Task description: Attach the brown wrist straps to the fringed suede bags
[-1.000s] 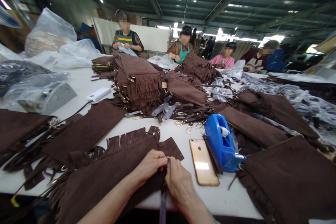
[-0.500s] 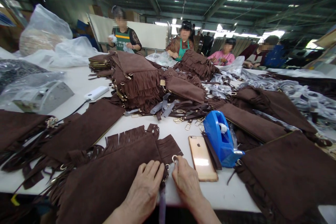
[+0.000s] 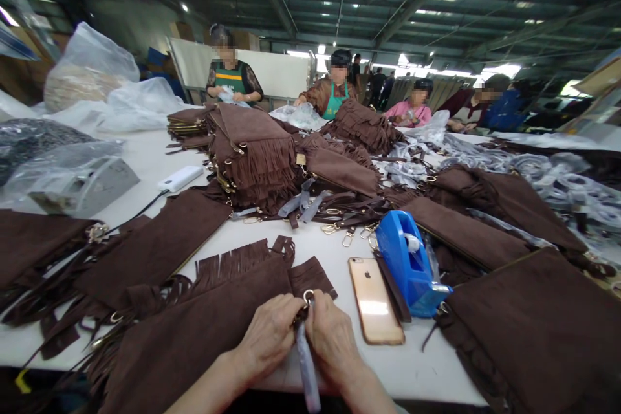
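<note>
While left hand (image 3: 272, 331) pinches one bag (image 3: 213, 317) at corner, right hand (image 3: 334, 334) holds one ring (image 3: 305, 295).

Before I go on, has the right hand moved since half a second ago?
Yes. Judged against the phone, the right hand has shifted left, away from it and closer to the left hand.
</note>
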Available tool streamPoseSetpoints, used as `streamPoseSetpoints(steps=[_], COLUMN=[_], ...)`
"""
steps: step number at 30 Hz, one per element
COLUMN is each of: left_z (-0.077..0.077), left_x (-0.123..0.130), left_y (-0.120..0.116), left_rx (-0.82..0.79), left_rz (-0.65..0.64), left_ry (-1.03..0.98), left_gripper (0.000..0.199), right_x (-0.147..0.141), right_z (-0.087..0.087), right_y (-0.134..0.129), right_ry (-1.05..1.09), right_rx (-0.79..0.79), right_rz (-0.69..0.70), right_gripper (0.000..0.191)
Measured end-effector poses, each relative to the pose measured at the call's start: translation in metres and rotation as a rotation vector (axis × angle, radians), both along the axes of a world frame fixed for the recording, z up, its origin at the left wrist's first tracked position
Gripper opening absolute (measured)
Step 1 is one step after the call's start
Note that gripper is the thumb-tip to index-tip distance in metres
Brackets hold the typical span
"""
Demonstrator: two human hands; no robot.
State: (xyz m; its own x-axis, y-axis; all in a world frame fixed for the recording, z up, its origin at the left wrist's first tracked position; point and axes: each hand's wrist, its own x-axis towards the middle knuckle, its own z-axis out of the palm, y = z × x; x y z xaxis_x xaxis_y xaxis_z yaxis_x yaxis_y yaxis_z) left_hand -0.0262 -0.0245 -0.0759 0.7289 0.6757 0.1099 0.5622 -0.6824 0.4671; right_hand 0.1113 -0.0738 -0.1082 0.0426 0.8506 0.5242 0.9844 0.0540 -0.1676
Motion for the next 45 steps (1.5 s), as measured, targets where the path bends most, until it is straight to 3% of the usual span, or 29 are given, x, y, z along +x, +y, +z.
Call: streamPoseSetpoints(steps=[13, 17, 21, 27, 33, 39, 42, 45], left_z=[-0.004, -0.003, -0.002, 0.000, 0.000, -0.004, -0.004, 0.002], left_x=[0.005, 0.003, 0.001, 0.000, 0.002, 0.005, 0.006, 0.000], left_y=[0.002, 0.003, 0.005, 0.006, 0.004, 0.011, 0.015, 0.007], left_rx=[0.031, 0.005, -0.079, -0.314, -0.286, -0.240, -0.226, -0.191], left_rz=[0.076, 0.074, 0.049, 0.196, 0.241, 0.300, 0.280, 0.168], left_ry=[-0.019, -0.032, -0.094, -0.221, -0.255, -0.175, -0.156, -0.105], left_gripper=[0.018, 0.017, 0.018, 0.017, 0.018, 0.019, 0.018, 0.018], right_x=[-0.011, -0.012, -0.014, -0.038, -0.048, -0.058, -0.056, -0.036], right_z=[-0.008, -0.003, 0.001, -0.009, -0.001, -0.001, 0.000, 0.008], right_y=[-0.001, -0.008, -0.015, -0.010, -0.006, -0.004, -0.011, -0.024], right_ry=[-0.050, -0.061, -0.028, 0.004, 0.156, 0.046, 0.067, 0.251], right_rx=[0.015, 0.031, -0.019, -0.033, -0.073, -0.063, -0.112, -0.295], right_rz=[-0.056, -0.061, -0.046, -0.209, -0.272, -0.307, -0.256, -0.124], right_gripper=[0.012, 0.014, 0.014, 0.007, 0.005, 0.019, 0.023, 0.019])
